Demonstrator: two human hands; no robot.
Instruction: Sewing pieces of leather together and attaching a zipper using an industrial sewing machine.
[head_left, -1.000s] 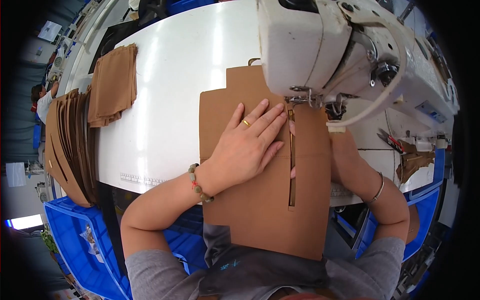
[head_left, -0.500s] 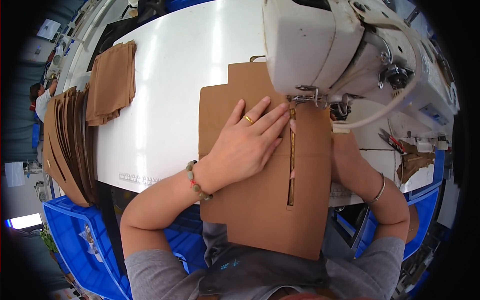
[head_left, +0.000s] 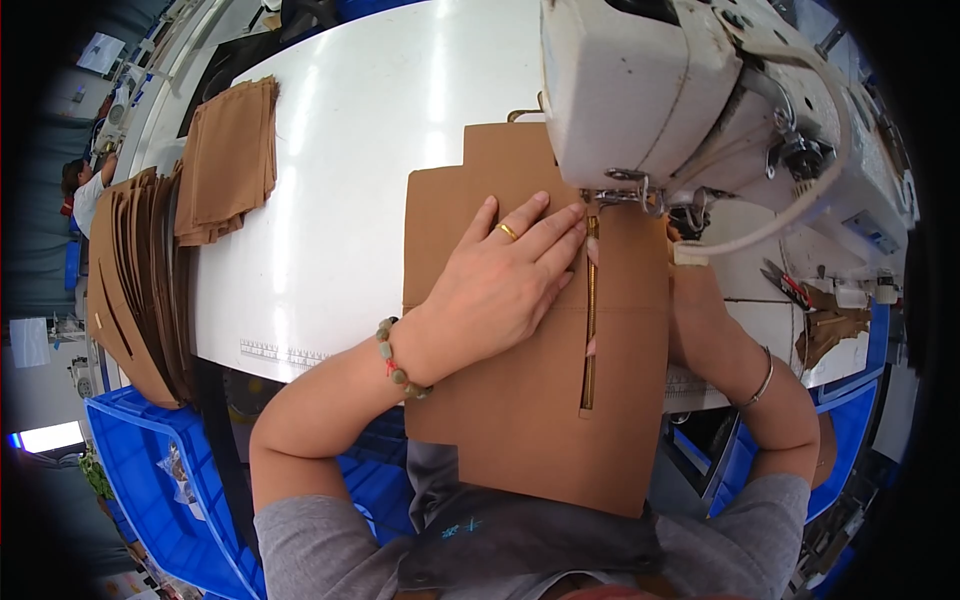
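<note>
A flat brown panel (head_left: pixel 540 420) with cut-out corners lies under the head of a white sewing machine (head_left: pixel 640 110). In its long slot runs a gold-toothed zipper (head_left: pixel 591 290). My left hand (head_left: pixel 510 275) rests flat on the panel, left of the slot, fingers stretched toward the presser foot (head_left: pixel 592 198). Past the panel's right edge, my right hand (head_left: pixel 692 310) reaches beneath it. Bits of fingers show through the slot; the rest of them are hidden, so their grip cannot be made out. A narrow loop (head_left: pixel 522 116) sticks out behind the panel's far edge.
Stacked brown pieces (head_left: pixel 228 165) lie at the table's left, beside a thick row of larger brown panels (head_left: pixel 130 290). Red-handled snippers (head_left: pixel 787 284) and a brown scrap (head_left: pixel 832 330) lie at right. Blue bins (head_left: pixel 160 480) stand below the table.
The whole view has shifted slightly, so the machine and panel appear a little further right. My hands stay in nearly the same place on the panel.
</note>
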